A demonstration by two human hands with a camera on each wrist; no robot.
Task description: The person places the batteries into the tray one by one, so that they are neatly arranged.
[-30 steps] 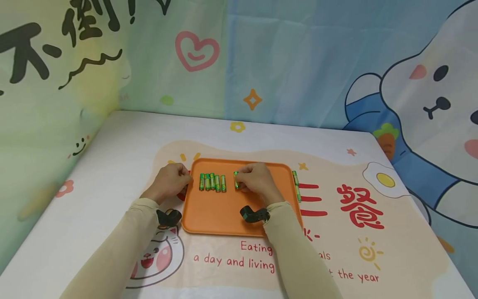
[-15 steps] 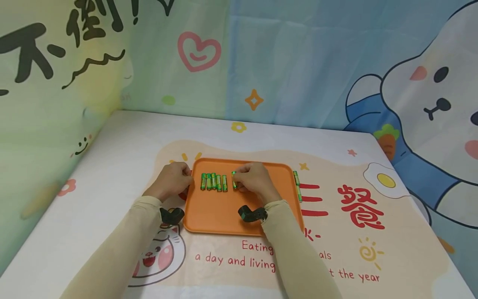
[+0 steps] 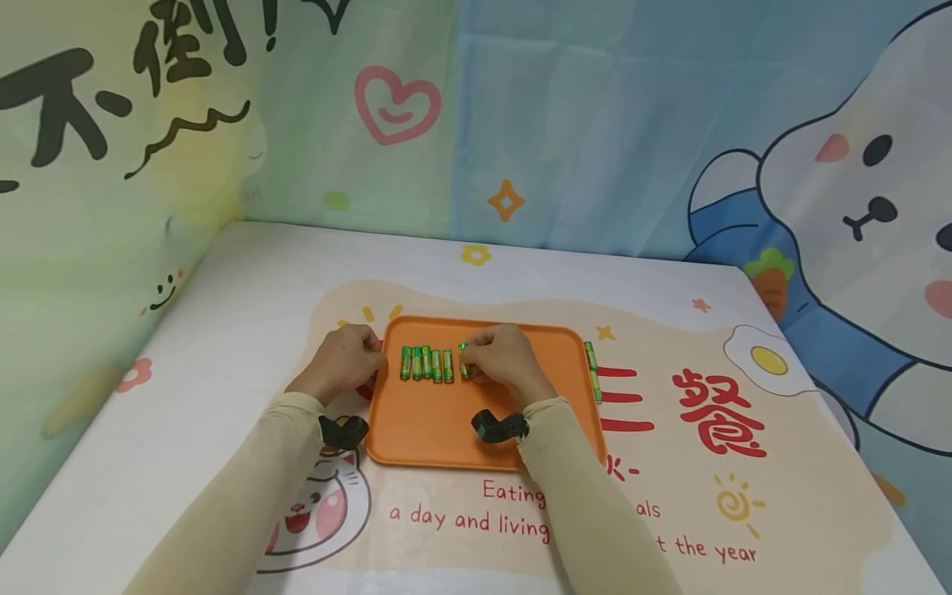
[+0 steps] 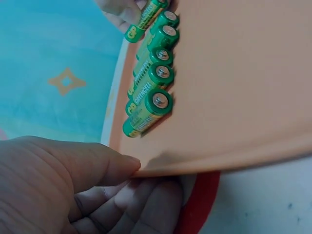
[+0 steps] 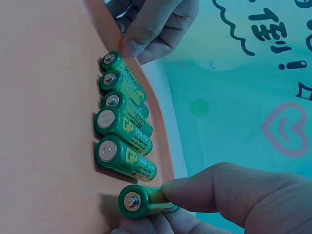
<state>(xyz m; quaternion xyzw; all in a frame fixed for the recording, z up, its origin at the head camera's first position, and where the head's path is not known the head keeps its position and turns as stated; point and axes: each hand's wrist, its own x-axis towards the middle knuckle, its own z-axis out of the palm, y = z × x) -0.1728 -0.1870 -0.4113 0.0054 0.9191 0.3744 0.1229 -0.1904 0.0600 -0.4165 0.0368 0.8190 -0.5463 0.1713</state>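
Observation:
An orange tray (image 3: 431,434) lies on the table. My left hand (image 3: 342,361) grips its left edge, thumb (image 4: 114,165) over the rim and the other fingers beneath. Several green AA batteries (image 3: 426,364) lie side by side in a row in the tray's back left part. In the right wrist view some of them show flat ends and others show raised button ends. My right hand (image 3: 509,361) pinches one more green battery (image 5: 136,201) between thumb and fingers, just right of the row, apart from it by a small gap. Its button end faces the near side.
Two more green batteries (image 3: 592,372) sit end to end along the tray's right edge. A printed tablecloth (image 3: 706,496) covers the table, and a patterned curtain (image 3: 565,124) stands behind it. Dark wrist cameras (image 3: 500,426) hang below both wrists.
My right hand has shifted slightly left with its battery, narrowing the gap to the row. The left hand keeps its grip on the tray's edge.

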